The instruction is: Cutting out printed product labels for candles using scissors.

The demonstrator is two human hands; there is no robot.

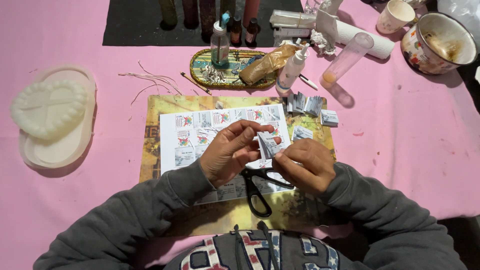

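My left hand (pixel 231 150) and my right hand (pixel 306 164) meet over a printed paper sheet (pixel 200 131), both pinching one small folded paper piece (pixel 267 144) between the fingertips. The sheet carries rows of small pictures and lies on a yellow patterned mat (pixel 165 107). Black-handled scissors (pixel 256 192) rest on the sheet just under my hands, handles toward me. Several small folded paper pieces (pixel 306 105) stand in a cluster at the mat's far right corner.
A white heart-shaped mould (pixel 50 107) on a white tray sits at the left. Behind the mat are an oval tray (pixel 200 60) with bottles, a white squeeze bottle (pixel 292 69), a clear plastic tube (pixel 347 59), a paper roll (pixel 360 37) and two cups (pixel 437 42). Thin strings (pixel 150 80) lie loose.
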